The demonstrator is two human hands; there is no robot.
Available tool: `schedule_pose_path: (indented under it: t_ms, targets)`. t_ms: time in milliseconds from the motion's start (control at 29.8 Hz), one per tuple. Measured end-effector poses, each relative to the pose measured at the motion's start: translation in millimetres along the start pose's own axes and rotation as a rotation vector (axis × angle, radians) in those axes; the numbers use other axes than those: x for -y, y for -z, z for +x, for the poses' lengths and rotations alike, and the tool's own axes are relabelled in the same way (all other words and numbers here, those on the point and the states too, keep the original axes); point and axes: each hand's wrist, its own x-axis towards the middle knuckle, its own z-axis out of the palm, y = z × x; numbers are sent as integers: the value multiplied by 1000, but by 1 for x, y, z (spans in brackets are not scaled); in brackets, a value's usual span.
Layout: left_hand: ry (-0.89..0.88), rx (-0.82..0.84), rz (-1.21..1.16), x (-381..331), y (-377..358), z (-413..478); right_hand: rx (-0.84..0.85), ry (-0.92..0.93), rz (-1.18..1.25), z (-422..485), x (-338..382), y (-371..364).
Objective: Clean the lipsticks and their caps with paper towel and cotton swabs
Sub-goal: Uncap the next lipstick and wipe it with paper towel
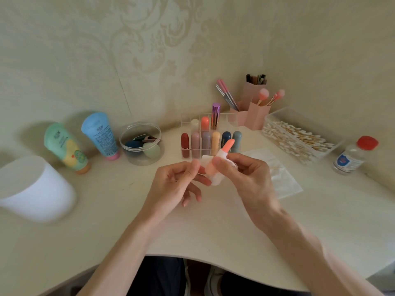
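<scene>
1. Head view is showing the right hand [245, 176] gripping a peach-coloured uncapped lipstick [221, 153] above the desk, with a white paper towel piece [215, 180] wrapped round it.
2. The left hand [177, 184] is pinching the towel's edge.
3. Cleaning is seemingly at an early stage; the capped lipsticks in the clear organizer [195, 144] are waiting.

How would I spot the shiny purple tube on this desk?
At the far edge of the desk sits a clear organizer of lipsticks. In its back row, right of a coral lipstick, stands the purple tube. It alone is metallic, and it is the tallest there.
</scene>
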Motion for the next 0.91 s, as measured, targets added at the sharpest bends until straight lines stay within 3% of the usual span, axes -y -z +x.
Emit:
schedule_pose_path:
  t_ms: [402,570,905]
  targets:
    - [235,139,-218,-9,2,5,18,151,-15,-2,-4,-3]
    - [165,38,-260,-3,-3,9,19,141,-21,0,-7,-2]
    - [-35,-121,-107,4,-12,6,-1,10,6,3,-14,1]
